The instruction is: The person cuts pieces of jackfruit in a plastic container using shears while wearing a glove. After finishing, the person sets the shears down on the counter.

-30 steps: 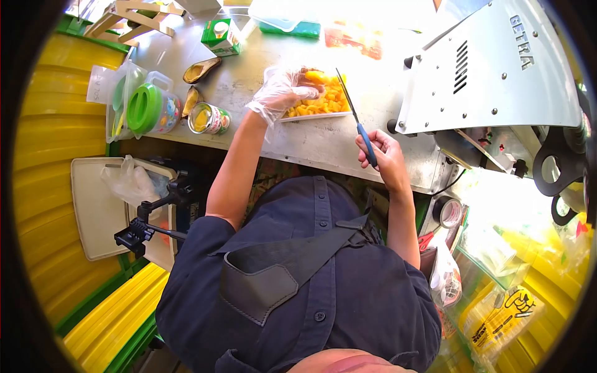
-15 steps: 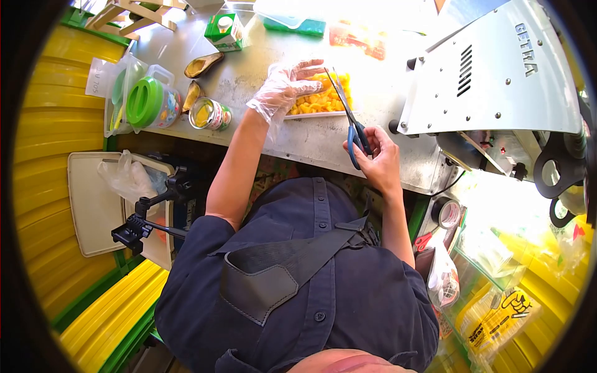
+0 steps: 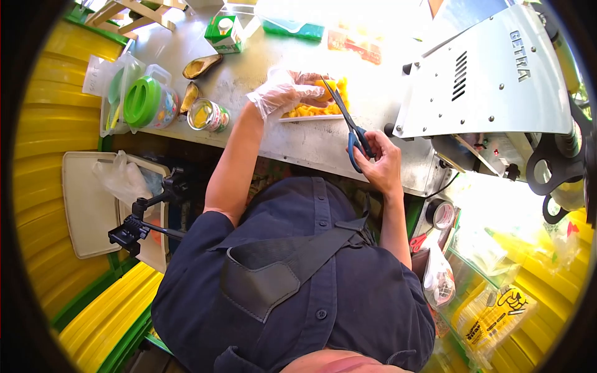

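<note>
My left hand (image 3: 287, 92), in a clear plastic glove, is above a white tray (image 3: 316, 118) of yellow-orange fruit pieces (image 3: 303, 110). Its fingers are closed around a larger orange fruit piece (image 3: 324, 92), partly hidden by them. In my bare right hand (image 3: 385, 165) is a pair of scissors (image 3: 341, 102) with dark blue handles. The blades point up and left, their tips close to the held piece. From this view the blades look nearly closed.
Left of the tray stand an opened can (image 3: 208, 116), two dark fruit skins (image 3: 202, 66) and a green-lidded jug (image 3: 143, 102). Behind them is a green-white carton (image 3: 224, 34). A white GETRA machine (image 3: 491, 74) occupies the right side. Green (image 3: 292, 30) and red (image 3: 354, 46) items lie at the back.
My left fingers have curled from a spread pose and now grip a larger orange fruit piece over the tray. The scissors have shifted slightly lower, still in my right hand.
</note>
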`<action>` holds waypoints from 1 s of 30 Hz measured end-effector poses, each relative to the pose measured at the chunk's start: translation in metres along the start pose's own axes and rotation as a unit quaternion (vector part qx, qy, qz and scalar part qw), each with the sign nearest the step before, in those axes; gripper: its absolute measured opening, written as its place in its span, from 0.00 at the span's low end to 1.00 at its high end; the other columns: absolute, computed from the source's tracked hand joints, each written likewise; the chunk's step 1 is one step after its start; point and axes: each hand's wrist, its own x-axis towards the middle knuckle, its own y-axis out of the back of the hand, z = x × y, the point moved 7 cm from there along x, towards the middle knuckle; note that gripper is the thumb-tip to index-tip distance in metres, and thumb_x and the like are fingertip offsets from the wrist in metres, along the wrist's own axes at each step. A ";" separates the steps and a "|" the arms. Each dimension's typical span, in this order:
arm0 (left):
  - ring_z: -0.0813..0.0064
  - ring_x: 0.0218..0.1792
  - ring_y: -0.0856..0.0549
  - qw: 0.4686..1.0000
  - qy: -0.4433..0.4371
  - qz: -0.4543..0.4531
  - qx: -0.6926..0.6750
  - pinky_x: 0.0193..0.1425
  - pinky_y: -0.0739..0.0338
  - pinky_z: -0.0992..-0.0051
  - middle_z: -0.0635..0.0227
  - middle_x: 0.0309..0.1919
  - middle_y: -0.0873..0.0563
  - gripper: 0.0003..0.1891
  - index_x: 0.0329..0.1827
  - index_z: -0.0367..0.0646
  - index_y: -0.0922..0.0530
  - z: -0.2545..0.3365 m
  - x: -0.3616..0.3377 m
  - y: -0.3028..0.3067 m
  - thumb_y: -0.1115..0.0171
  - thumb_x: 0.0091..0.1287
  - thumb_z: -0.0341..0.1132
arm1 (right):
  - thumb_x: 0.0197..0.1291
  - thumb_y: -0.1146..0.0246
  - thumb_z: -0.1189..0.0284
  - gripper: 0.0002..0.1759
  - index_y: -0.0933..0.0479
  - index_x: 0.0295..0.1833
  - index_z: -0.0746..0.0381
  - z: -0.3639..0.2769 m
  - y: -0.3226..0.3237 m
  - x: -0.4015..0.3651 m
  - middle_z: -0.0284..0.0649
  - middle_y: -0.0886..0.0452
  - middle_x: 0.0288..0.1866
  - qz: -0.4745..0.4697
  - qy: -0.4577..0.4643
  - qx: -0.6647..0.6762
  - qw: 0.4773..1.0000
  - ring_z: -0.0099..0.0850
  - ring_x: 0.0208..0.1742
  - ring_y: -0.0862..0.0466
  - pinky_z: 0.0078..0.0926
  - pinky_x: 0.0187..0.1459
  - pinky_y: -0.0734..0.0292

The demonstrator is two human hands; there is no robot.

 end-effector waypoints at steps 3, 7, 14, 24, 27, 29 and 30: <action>0.61 0.59 0.08 0.999 -0.008 -0.030 0.031 0.65 0.09 0.64 0.53 0.61 0.11 0.22 0.71 0.31 0.20 -0.005 0.013 0.005 0.30 0.77 0.26 | 0.60 0.20 0.71 0.16 0.16 0.47 0.68 -0.003 0.003 0.001 0.31 0.17 0.27 -0.006 -0.002 0.004 1.000 0.15 0.29 0.22 0.19 0.33 0.25; 0.63 0.60 0.09 0.997 -0.002 -0.051 0.056 0.66 0.09 0.63 0.55 0.63 0.11 0.24 0.73 0.33 0.21 -0.007 0.025 0.013 0.30 0.76 0.26 | 0.61 0.21 0.71 0.15 0.16 0.47 0.67 0.004 0.002 0.003 0.30 0.16 0.27 -0.010 -0.002 -0.001 1.000 0.14 0.30 0.22 0.18 0.33 0.26; 0.63 0.59 0.08 0.997 0.000 -0.061 0.051 0.65 0.09 0.64 0.54 0.63 0.11 0.26 0.74 0.30 0.22 -0.012 0.029 0.018 0.28 0.75 0.27 | 0.68 0.26 0.75 0.09 0.18 0.48 0.67 0.017 -0.019 -0.001 0.35 0.06 0.39 -0.057 -0.042 0.154 0.986 0.13 0.36 0.14 0.14 0.37 0.22; 0.67 0.56 0.09 0.991 0.021 -0.032 0.127 0.63 0.08 0.69 0.50 0.66 0.14 0.25 0.76 0.28 0.24 -0.022 0.024 0.020 0.33 0.77 0.23 | 0.70 0.27 0.78 0.08 0.18 0.49 0.69 0.034 -0.026 -0.006 0.39 0.06 0.42 -0.091 -0.078 0.192 0.974 0.15 0.38 0.12 0.14 0.39 0.20; 0.67 0.58 0.10 0.991 -0.014 -0.002 0.134 0.65 0.08 0.68 0.51 0.65 0.14 0.24 0.76 0.29 0.24 -0.019 0.019 0.020 0.34 0.78 0.22 | 0.67 0.25 0.76 0.10 0.18 0.47 0.68 0.029 -0.020 -0.005 0.36 0.07 0.38 -0.050 -0.038 0.207 0.976 0.16 0.34 0.14 0.16 0.36 0.21; 0.66 0.59 0.10 0.990 -0.019 -0.011 0.142 0.65 0.08 0.68 0.51 0.66 0.14 0.24 0.76 0.29 0.24 -0.015 0.018 0.021 0.36 0.79 0.22 | 0.64 0.23 0.73 0.13 0.19 0.45 0.67 0.025 -0.013 0.000 0.35 0.10 0.34 -0.048 -0.023 0.150 0.987 0.16 0.31 0.16 0.18 0.34 0.23; 0.66 0.60 0.10 0.989 -0.023 -0.020 0.146 0.65 0.08 0.68 0.52 0.68 0.15 0.23 0.77 0.29 0.25 -0.014 0.015 0.017 0.37 0.79 0.21 | 0.61 0.20 0.71 0.16 0.19 0.44 0.66 0.022 -0.008 0.000 0.33 0.12 0.29 -0.047 -0.012 0.089 0.995 0.16 0.29 0.18 0.20 0.32 0.24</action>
